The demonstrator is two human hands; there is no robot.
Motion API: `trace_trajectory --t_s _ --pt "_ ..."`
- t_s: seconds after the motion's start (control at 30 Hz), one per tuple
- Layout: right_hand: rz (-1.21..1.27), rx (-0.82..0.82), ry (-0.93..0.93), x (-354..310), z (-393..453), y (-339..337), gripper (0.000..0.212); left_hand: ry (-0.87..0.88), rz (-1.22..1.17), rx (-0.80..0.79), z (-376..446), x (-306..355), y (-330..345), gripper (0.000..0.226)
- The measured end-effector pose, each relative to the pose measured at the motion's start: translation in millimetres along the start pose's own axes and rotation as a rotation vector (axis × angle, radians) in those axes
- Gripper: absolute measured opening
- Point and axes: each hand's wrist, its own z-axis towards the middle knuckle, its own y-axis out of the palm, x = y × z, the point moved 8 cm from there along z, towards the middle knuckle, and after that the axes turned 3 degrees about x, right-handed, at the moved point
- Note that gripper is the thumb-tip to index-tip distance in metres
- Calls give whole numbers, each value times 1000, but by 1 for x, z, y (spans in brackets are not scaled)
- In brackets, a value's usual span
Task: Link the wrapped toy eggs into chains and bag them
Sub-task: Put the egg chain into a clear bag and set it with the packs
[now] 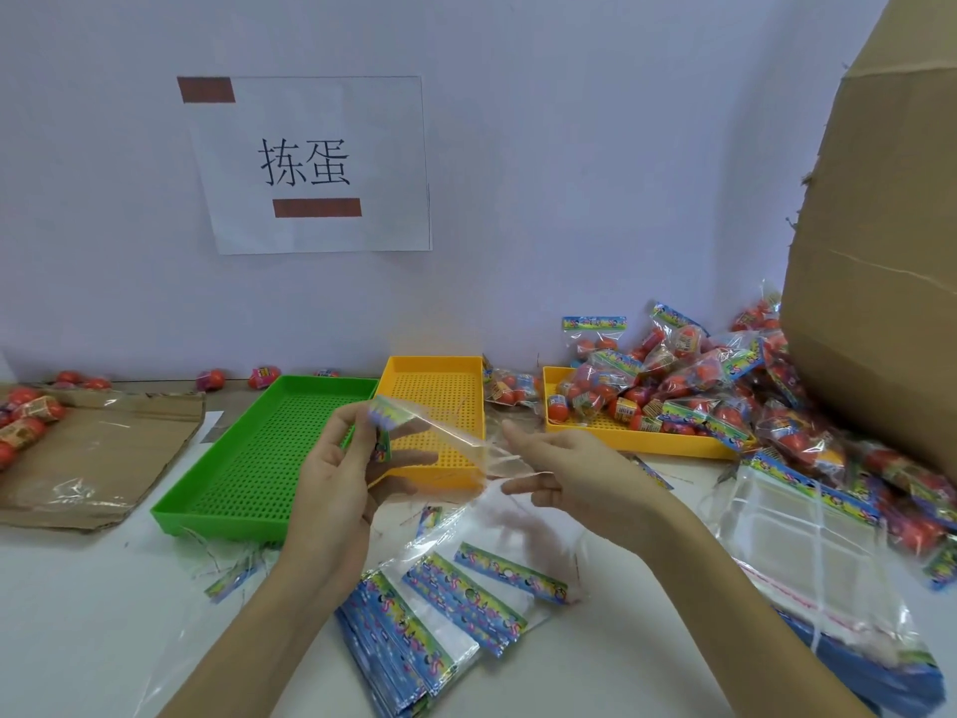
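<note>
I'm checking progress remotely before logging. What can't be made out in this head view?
- Clear bag between left hand and right hand: motion-blurred, open or sealed unknown.
- Cardboard box: cut off by the frame edge, contents hidden.
- Bagged eggs: count unclear, overlapping.

From where I watch, two perforated trays (248, 458) sit side by side at twelve o'clock, a third tray (637, 437) heaped with bagged eggs (689, 380) at two, flat bags (440, 614) nearest me at six.
</note>
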Motion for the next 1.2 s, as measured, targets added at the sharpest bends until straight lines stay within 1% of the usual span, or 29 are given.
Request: trace_trajectory --t_s 0.07,0.13,0.17,0.23,0.3,0.37,0.4,0.43,0.5,0.53,0.6,0.67,0.73,0.83,0.9,0.97,1.0,1.07,1.13,1.2 --pt "203 -47 -4 -2 -1 1 46 31 17 -18 1 1 1 20" --pt "383 -18 -27 -7 0 -4 46 47 23 -51 1 0 3 17" --pt "398 19 -59 -10 0 -9 47 50 34 -65 1 -1 4 16" --pt "362 80 -135 -18 -2 -17 45 40 81 -72 1 -3 3 21" --pt "317 152 -187 -22 -4 -25 38 24 159 -51 2 -8 0 30" --pt "189 274 -258 -26 -7 -35 28 -18 196 -13 2 -11 -3 35" --pt "96 326 -302 -29 -8 -38 24 -60 177 0 2 -12 -4 40" --pt "20 354 -343 -32 -9 -39 22 -112 143 0 3 -14 -4 48" --pt "-40 339 -385 -35 -10 -34 21 -197 123 -42 1 -15 0 62" --pt "-63 318 -387 -34 -9 -29 21 -187 190 -75 0 -13 3 62" --pt "-154 282 -357 -28 -6 -20 20 -113 421 -164 -6 -12 10 51" --pt "-221 250 -286 -16 -1 -12 18 -87 544 -227 -12 -20 16 49" --pt "-249 240 -242 -9 2 -9 16 -58 588 -216 -14 -24 16 42" --pt "-249 298 -259 -13 3 -18 13 52 648 -164 -10 -14 10 29" --pt "-359 347 -269 -19 2 -28 10 145 710 -155 -9 -5 9 22" --pt "-550 359 -258 -20 1 -36 11 197 746 -235 -14 -3 19 25" --pt "-600 353 -238 -18 1 -38 12 215 748 -286 -18 -5 25 25" --pt "-582 333 -198 -15 2 -41 18 266 737 -329 -23 -5 32 24" --pt "-530 290 -138 -10 3 -41 37 341 698 -291 -25 3 33 22" --pt "-433 198 -38 -4 1 -35 66 457 665 -222 -25 18 32 23"
